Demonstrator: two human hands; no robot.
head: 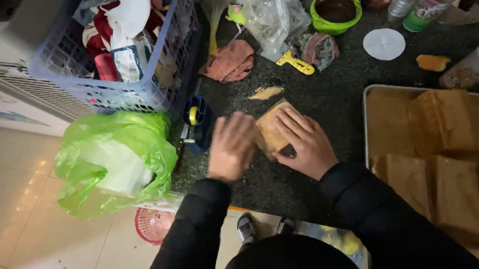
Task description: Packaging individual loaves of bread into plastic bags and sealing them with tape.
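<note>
A small flat brown packet lies on the dark speckled counter in front of me. My right hand presses flat on its right part, fingers spread. Blurred by motion, my left hand hovers just left of the packet with its fingers apart, between the packet and a blue tape dispenser. Whether the left hand touches the packet I cannot tell.
A metal tray at the right holds several brown packets. A blue basket of wrapped goods and a green plastic bag sit at the left edge. Behind are a pink cloth, yellow scraper, green bowl, white lid, and jars.
</note>
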